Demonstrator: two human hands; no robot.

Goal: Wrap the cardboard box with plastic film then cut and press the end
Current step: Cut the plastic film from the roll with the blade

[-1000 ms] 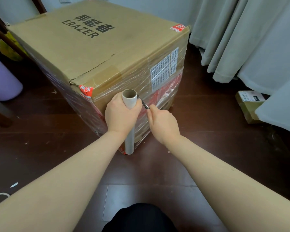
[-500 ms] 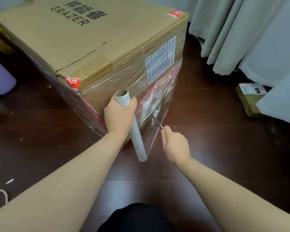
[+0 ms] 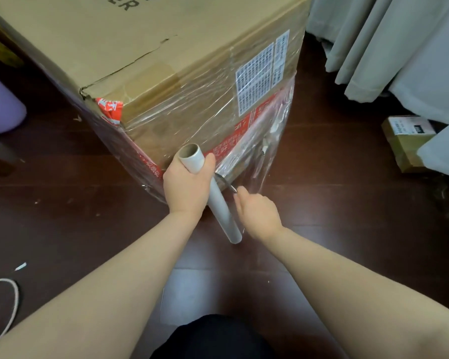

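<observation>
A large cardboard box (image 3: 166, 42) stands on the dark floor, its sides covered in clear plastic film (image 3: 213, 117). My left hand (image 3: 186, 186) grips the upper end of the grey film roll (image 3: 222, 211), which tilts down to the right by the box's near corner. A loose sheet of film (image 3: 267, 161) stretches from the roll toward the box's right face. My right hand (image 3: 258, 212) holds a small metal blade (image 3: 226, 183), its tip at the film just right of the roll.
Pale curtains (image 3: 389, 47) hang at the right. A small cardboard parcel (image 3: 407, 141) lies on the floor below them. A purple bin (image 3: 0, 104) stands at the left edge, and a white cord (image 3: 11, 301) lies at bottom left.
The blade went from the top of the roll down along the film, and the roll now tilts. The view has moved closer to the box.
</observation>
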